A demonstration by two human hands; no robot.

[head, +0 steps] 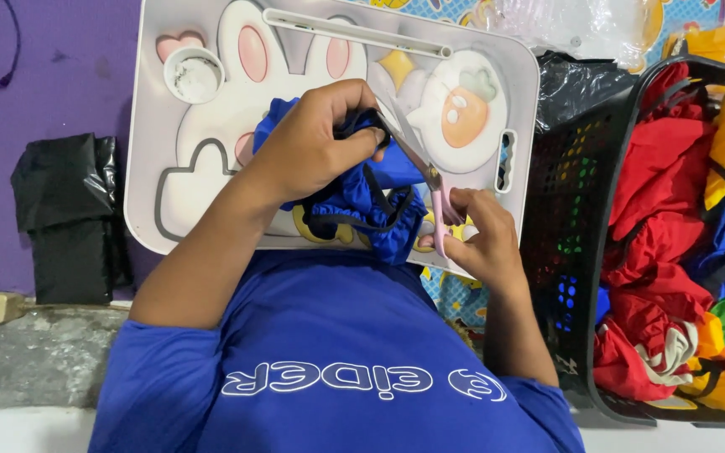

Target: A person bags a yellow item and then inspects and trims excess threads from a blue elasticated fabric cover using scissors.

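Observation:
My left hand (316,138) grips a bunched blue fabric piece with black trim (362,205), holding it above a white lap tray (211,168) printed with a bunny and a carrot. My right hand (480,239) holds pink-handled scissors (419,155). Their metal blades point up and to the left, reaching the fabric right by my left fingertips. The blades look slightly parted at the cloth's edge. Part of the fabric is hidden under my left hand.
A black perforated basket (572,193) stands at the right, filled with red, yellow, blue and green fabric pieces (673,193). A folded black plastic bag (69,214) lies at the left on a purple mat. A round white cup recess (193,75) sits in the tray's corner. Clear plastic (581,25) lies beyond the tray.

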